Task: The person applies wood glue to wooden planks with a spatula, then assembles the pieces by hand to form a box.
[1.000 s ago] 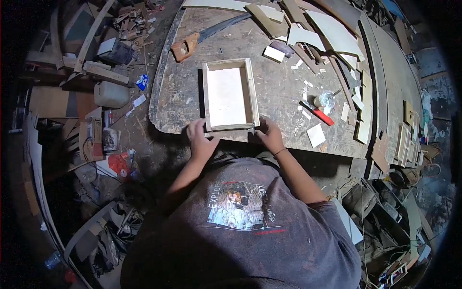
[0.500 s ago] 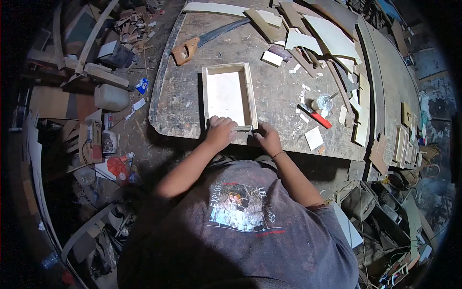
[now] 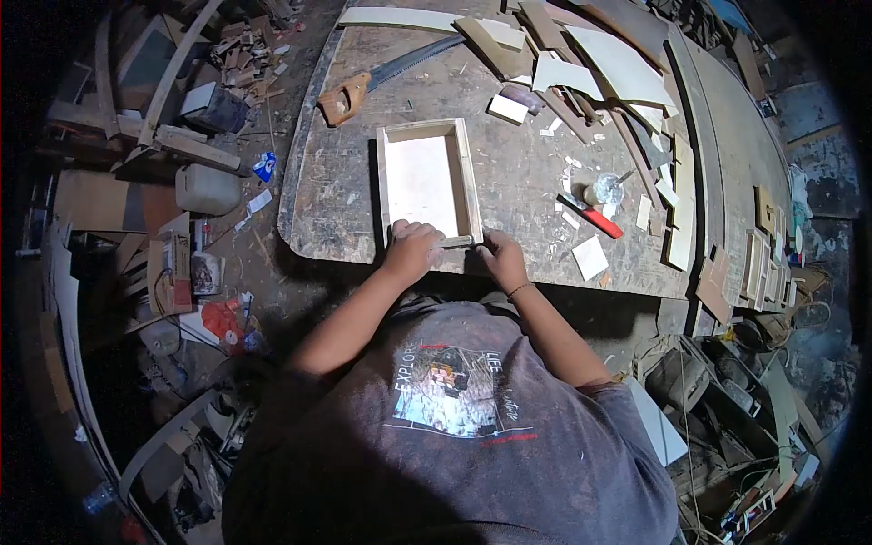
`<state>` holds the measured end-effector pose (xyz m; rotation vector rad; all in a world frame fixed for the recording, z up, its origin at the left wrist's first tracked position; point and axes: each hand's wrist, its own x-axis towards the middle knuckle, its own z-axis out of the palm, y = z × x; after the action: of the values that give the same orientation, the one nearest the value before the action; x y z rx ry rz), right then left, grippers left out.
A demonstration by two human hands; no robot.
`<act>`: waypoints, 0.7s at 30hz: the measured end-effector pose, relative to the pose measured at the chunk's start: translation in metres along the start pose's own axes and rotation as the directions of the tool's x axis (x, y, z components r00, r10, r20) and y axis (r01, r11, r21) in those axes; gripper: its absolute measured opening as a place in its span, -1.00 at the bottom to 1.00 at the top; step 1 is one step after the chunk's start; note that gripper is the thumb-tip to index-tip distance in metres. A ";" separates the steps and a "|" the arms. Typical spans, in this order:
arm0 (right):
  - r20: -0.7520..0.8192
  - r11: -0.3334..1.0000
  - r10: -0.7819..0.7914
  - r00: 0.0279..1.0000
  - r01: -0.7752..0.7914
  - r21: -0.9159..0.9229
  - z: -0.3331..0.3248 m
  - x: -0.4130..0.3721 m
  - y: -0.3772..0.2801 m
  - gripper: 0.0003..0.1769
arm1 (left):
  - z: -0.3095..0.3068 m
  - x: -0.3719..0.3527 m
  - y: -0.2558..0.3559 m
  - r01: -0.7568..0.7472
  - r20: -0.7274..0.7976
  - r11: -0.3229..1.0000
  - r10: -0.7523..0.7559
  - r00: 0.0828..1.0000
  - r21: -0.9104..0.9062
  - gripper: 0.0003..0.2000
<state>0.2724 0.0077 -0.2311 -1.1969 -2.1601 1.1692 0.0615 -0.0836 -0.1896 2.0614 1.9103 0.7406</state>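
A shallow rectangular wooden box [image 3: 461,173] with a pale bottom lies near the front edge of the worn workbench [image 3: 331,200]. My left hand [image 3: 413,252] is closed over the near left corner of the box, its fingers bent over the near wall. At the near right corner, my right hand [image 3: 502,259] has its thumb and fingers pressed to the box's end. Between the two hands the near wall's top edge shows.
A handsaw [image 3: 345,100] lies at the bench's back left. To the right are a red-handled tool [image 3: 601,223], a glass jar [image 3: 604,190] and a white square piece [image 3: 590,260]. Wood strips and thin boards [image 3: 618,68] are piled at the back right.
The near wall now sits more level with the box's end, and my fingers have shifted slightly. The whole view has moved a little.
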 end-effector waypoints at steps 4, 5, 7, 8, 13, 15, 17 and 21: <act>-0.012 1.000 -0.001 1.000 0.001 -0.016 0.003 0.001 -0.001 -0.65 | 0.001 -0.001 -0.002 0.000 0.007 1.000 0.000 1.000 -0.008 -0.78; -0.013 1.000 0.000 1.000 0.000 -0.017 0.003 0.001 -0.001 -0.66 | 0.001 -0.001 -0.002 0.001 0.003 1.000 -0.001 1.000 -0.011 -0.78; -0.022 1.000 0.003 1.000 -0.003 0.002 0.005 0.001 0.001 -0.67 | 0.001 -0.001 -0.002 0.003 0.002 1.000 -0.003 1.000 -0.004 -0.78; -0.027 1.000 0.004 1.000 -0.004 0.012 0.006 0.001 0.002 -0.68 | 0.002 -0.002 -0.002 0.004 0.001 1.000 -0.004 1.000 -0.001 -0.78; -0.030 1.000 0.020 0.999 -0.020 0.007 0.009 0.003 0.006 -0.69 | 0.001 -0.002 -0.001 0.020 0.013 1.000 -0.020 1.000 0.006 -0.78; -0.016 0.999 0.037 0.999 -0.037 0.000 0.010 0.003 0.007 -0.69 | 0.002 -0.002 -0.002 0.021 0.011 1.000 -0.021 1.000 0.007 -0.79; -0.026 0.999 0.036 0.999 -0.036 0.014 0.011 0.003 0.006 -0.70 | 0.002 -0.002 -0.002 0.021 0.013 1.000 -0.021 1.000 0.011 -0.78; -0.019 0.998 0.050 0.999 -0.049 0.032 0.004 0.002 -0.007 -0.73 | 0.004 -0.002 -0.003 0.025 0.022 1.000 -0.025 0.999 0.012 -0.77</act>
<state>0.2651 0.0057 -0.2272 -1.2500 -2.1011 1.2019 0.0607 -0.0849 -0.1949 2.0398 1.9298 0.7002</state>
